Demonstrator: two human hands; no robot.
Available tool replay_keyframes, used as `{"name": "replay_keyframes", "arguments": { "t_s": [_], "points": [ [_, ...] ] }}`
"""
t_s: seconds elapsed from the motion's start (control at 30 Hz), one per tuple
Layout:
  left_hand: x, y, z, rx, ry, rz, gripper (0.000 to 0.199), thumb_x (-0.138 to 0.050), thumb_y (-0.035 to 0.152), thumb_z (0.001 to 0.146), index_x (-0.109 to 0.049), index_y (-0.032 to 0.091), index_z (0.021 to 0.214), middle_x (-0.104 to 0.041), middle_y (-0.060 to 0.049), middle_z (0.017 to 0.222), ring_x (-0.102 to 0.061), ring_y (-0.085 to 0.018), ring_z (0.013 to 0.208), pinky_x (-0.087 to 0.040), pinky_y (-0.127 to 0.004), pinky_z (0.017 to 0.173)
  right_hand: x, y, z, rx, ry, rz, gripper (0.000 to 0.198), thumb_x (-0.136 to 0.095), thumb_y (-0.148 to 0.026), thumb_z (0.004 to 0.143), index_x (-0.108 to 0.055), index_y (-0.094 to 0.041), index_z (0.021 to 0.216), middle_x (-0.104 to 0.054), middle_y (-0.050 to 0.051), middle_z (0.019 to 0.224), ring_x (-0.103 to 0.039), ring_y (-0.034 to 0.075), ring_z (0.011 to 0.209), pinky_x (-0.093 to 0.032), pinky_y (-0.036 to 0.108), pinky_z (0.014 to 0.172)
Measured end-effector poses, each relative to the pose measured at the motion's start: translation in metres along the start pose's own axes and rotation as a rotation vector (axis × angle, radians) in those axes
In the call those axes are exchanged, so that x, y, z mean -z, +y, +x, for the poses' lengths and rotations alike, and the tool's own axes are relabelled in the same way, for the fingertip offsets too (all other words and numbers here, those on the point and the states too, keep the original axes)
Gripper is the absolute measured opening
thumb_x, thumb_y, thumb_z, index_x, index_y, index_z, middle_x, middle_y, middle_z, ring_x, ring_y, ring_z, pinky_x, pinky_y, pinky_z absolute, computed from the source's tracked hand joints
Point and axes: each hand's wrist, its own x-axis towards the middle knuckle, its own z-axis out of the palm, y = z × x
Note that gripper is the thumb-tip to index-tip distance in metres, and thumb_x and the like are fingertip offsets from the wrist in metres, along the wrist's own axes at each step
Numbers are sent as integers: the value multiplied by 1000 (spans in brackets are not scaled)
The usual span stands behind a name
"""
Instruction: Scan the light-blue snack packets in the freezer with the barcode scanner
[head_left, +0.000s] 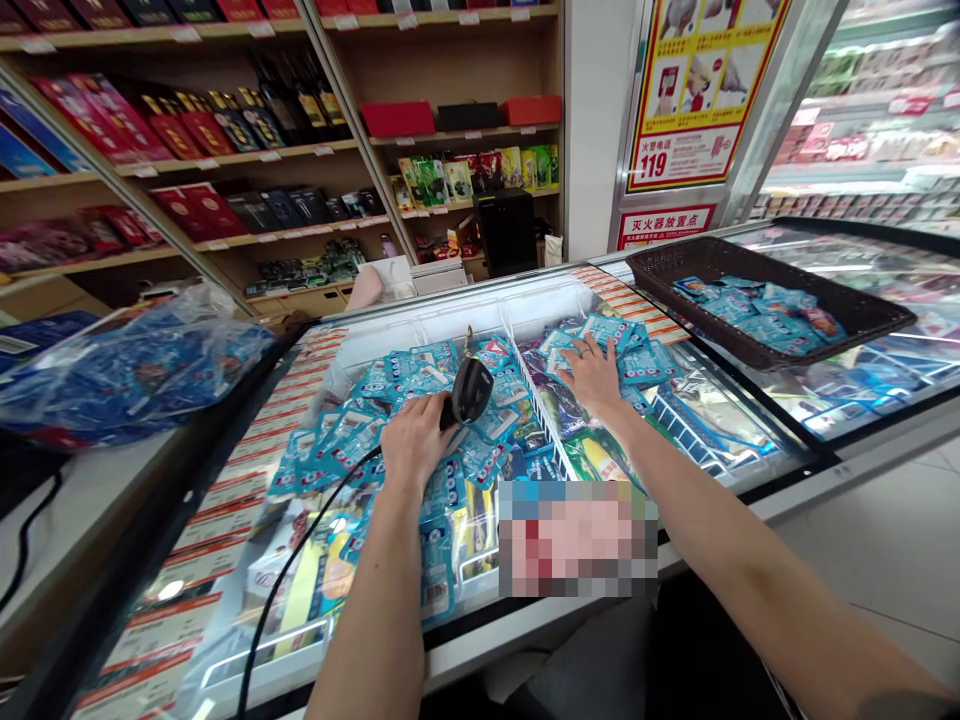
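Observation:
My left hand (415, 440) is wrapped round the handle of a black barcode scanner (472, 390), whose head points away from me. A black cable (289, 565) runs from it down to the bottom edge. Below and around the scanner lie many light-blue packets (352, 435), spread over the glass top of a chest freezer. My right hand (594, 375), with a ring on one finger, rests with fingers spread on another heap of blue packets (645, 360). Whether its fingertips grip a packet cannot be made out.
On the right a dark brown basket (885, 315) holds more blue packets. At left, a clear plastic bag (142, 370) full of blue packs sits on a counter. Orange-and-white price labels (225, 510) line the freezer. Shelves (262, 155) with bottles and boxes stand behind.

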Motion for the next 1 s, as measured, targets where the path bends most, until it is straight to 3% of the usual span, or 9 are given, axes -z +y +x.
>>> {"name": "replay_keyframes", "arguments": {
  "t_s": [0.33, 0.53, 0.77, 0.9, 1.0],
  "points": [
    [-2, -1, -1, 10, 15, 1, 38, -55, 36, 80, -55, 21, 114, -66, -9, 102, -58, -27, 101, -44, -34, 72, -3, 7, 0, -52, 61, -18, 37, -46, -37, 88, -59, -21, 118, -51, 12, 132, -29, 33, 133, -5, 63, 107],
    [-2, -1, -1, 17, 12, -3, 37, -55, 34, 80, -54, 21, 115, -66, -8, 102, -58, -27, 101, -44, -34, 72, 7, -8, 2, 96, 42, 36, 39, -36, -34, 93, -55, -20, 124, -48, 8, 137, -25, 28, 136, 3, 61, 109],
    [-1, -2, -1, 24, 16, 3, 38, -55, 35, 80, -54, 20, 116, -65, -9, 104, -57, -26, 102, -45, -34, 73, 6, -35, -6, 544, -209, 219, 41, -31, -31, 95, -43, -29, 135, -43, -1, 142, -31, 20, 134, -15, 47, 112],
    [-1, -2, 0, 21, 1, -2, 39, -55, 36, 81, -54, 20, 116, -65, -9, 103, -58, -27, 101, -44, -34, 73, 7, -39, -7, 542, -211, 288, 34, -34, -33, 95, -58, -29, 120, -57, 1, 127, -50, 18, 116, -24, 43, 107],
    [-1, -2, 0, 35, -6, -2, 39, -55, 36, 81, -54, 19, 115, -65, -9, 103, -57, -26, 102, -44, -33, 73, 4, -40, -4, 468, -184, 335, 33, -38, -37, 94, -63, -26, 113, -65, 4, 110, -54, 18, 105, -34, 37, 98]
  ]
}}
